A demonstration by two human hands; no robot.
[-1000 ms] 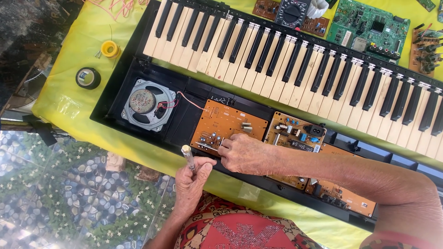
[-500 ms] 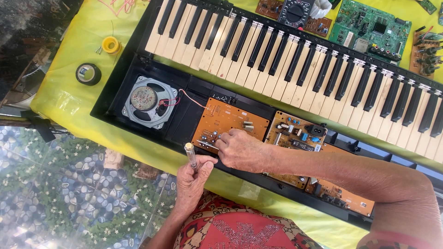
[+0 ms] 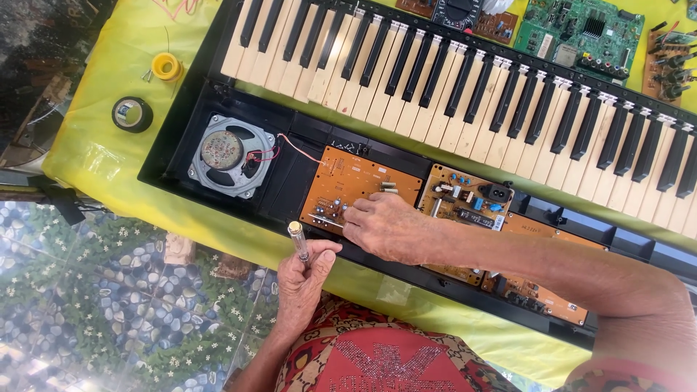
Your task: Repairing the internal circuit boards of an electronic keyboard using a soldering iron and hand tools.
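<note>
Closest to the viewer, the left hand [image 3: 303, 270] is closed around a clear-handled screwdriver [image 3: 298, 241], held upright at the near edge of an opened keyboard [image 3: 465, 87]. Just beyond, the right hand [image 3: 385, 226] rests palm down on an orange circuit board [image 3: 348, 178] inside the keyboard's case, fingers curled loosely; whether they pinch anything cannot be told. A round grey speaker [image 3: 231, 154] sits left of the board, joined by red wire. Further on run the black and white keys. The keyboard lies on a table under a yellow cloth [image 3: 94, 156], with a black tape roll [image 3: 132, 114] and a small yellow spool [image 3: 166, 67] at far left.
</note>
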